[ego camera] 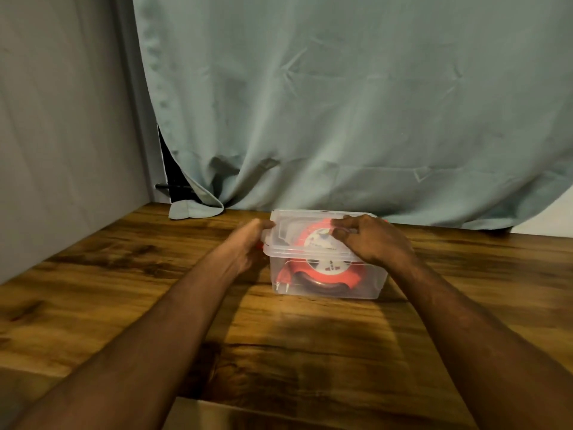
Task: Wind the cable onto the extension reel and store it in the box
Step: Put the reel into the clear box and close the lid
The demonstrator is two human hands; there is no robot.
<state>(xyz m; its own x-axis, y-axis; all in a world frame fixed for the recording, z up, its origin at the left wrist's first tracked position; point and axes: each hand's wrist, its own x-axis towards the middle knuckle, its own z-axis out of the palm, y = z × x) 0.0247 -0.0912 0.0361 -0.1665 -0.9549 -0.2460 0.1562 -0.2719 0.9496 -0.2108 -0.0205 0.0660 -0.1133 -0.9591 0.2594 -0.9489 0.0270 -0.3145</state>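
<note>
Clear box [328,283] w/ reel [322,271], both hands on lid [294,225].

Orange-red reel [322,268] in clear box [372,287], streaky brown table [124,290], pale-green curtain [341,103].

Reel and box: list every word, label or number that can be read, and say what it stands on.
No text can be read.
Extension reel: its white centre label carries dark marks, too blurred to read.
Box and lid: clear plastic, no print visible.
Curtain and table: no writing.
</note>
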